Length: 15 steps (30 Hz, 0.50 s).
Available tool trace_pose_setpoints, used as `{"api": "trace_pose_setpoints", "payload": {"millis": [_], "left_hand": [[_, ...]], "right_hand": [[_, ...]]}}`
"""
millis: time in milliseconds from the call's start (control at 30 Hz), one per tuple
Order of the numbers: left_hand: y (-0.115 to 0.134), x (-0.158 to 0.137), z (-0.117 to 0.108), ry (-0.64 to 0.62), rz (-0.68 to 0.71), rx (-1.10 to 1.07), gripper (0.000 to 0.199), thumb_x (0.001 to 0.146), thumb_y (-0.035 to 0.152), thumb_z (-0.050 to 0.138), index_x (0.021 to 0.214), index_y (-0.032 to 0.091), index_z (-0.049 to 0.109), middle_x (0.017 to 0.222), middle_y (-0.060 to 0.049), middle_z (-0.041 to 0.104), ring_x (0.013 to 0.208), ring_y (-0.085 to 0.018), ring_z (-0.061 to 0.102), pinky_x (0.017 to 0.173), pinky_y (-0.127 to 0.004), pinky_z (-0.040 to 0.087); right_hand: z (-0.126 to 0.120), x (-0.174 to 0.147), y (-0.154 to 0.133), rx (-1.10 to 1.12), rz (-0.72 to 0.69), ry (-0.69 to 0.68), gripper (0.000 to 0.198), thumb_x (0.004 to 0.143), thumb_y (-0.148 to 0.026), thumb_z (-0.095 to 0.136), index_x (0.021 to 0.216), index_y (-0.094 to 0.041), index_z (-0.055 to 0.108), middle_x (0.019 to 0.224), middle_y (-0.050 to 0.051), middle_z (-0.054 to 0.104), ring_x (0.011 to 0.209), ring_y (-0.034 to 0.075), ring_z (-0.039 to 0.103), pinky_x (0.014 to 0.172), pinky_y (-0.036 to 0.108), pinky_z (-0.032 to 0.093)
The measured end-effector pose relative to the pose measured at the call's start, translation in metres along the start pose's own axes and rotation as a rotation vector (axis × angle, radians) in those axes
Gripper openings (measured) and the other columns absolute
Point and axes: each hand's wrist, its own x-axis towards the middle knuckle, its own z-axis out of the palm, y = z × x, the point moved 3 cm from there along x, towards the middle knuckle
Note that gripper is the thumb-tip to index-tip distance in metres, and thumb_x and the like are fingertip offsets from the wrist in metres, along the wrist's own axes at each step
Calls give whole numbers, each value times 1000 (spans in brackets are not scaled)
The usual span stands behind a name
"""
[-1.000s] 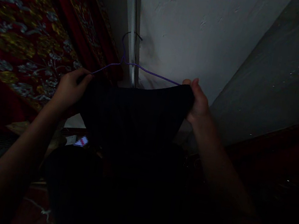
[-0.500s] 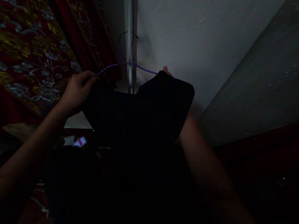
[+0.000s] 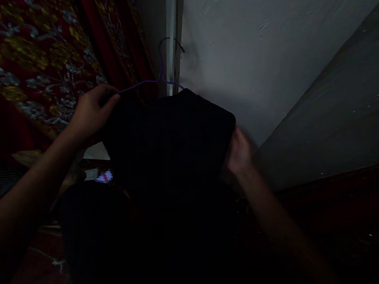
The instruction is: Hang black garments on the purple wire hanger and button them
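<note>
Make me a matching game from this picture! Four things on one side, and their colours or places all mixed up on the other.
Things:
1. Hanger
2. Cloth
3. Right hand
4. Patterned fabric

Colours and places:
A. By the cloth's right edge
B. Red, gold and silver
C. Purple
D. Very dark, nearly black

Right pairs: 1-C, 2-D, 3-A, 4-B
</note>
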Motion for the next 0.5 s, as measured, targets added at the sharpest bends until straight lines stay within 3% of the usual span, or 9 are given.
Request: {"api": "trace_pose_setpoints", "payload": {"millis": [67, 167, 267, 400, 500], "left_hand": [[1, 1, 1, 6, 0, 18, 31, 96, 38, 58, 115, 17, 69, 111, -5, 74, 100, -21, 65, 93, -34, 50], [7, 9, 3, 24, 14, 37, 31, 97, 39, 57, 113, 16, 70, 108, -4, 74, 99, -19, 65, 94, -33, 49], [17, 22, 3, 60, 27, 55, 31, 98, 37, 55, 113, 14, 70, 106, -3, 73, 97, -17, 63, 93, -30, 47], [29, 39, -6, 113, 75, 46, 28, 99, 34, 55, 113, 14, 69, 107, -2, 72, 99, -16, 62, 93, -28, 46], [30, 45, -15, 132, 100, 36, 25, 98, 30, 56, 111, 13, 69, 105, -3, 70, 98, -17, 61, 92, -28, 46]], "right_hand": [[-18, 3, -6, 36, 0, 40, 72, 91, -81, 33, 110, -22, 70, 94, 12, 73, 95, 30, 67, 77, 46, 56], [-29, 10, -28, -60, -86, 106, 61, 84, -79, 55, 98, -22, 71, 91, 9, 71, 94, 28, 67, 81, 42, 54], [-23, 20, -58, -159, -218, 184, 48, 83, -67, 68, 91, -21, 70, 90, 6, 68, 94, 26, 65, 82, 38, 52], [-16, 41, -87, -129, -322, 330, 40, 92, -57, 60, 87, -18, 68, 85, 4, 62, 91, 21, 63, 82, 35, 50], [-3, 51, -99, -155, -320, 328, 42, 98, -53, 52, 81, -16, 64, 78, 1, 53, 84, 17, 60, 80, 31, 48]]}}
